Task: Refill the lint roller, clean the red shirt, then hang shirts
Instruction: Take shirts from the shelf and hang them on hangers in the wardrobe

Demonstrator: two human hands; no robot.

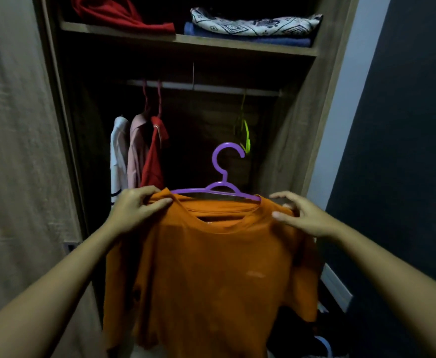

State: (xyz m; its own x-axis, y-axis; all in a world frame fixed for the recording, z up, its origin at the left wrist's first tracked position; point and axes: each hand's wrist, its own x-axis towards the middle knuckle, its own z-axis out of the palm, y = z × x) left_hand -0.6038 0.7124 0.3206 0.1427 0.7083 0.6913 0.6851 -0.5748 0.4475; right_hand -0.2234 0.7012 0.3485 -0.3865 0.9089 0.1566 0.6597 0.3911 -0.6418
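Observation:
An orange T-shirt [211,275] hangs on a purple plastic hanger [223,177] held up in front of an open wardrobe. My left hand [136,205] pinches the shirt's left shoulder over the hanger's end. At the right shoulder my right hand [299,213] rests on the cloth, fingers partly spread. The hanger's hook points up, below the rail [204,87]. A red shirt [155,153] hangs on the rail at the left, beside a pink shirt [135,148] and a white one [118,156].
An empty yellow-green hanger [245,133] hangs at the rail's right end. The shelf [185,40] above holds a folded red cloth [124,14] and a patterned stack [253,25]. The wardrobe door [18,151] stands at the left, a dark wall [405,151] at the right.

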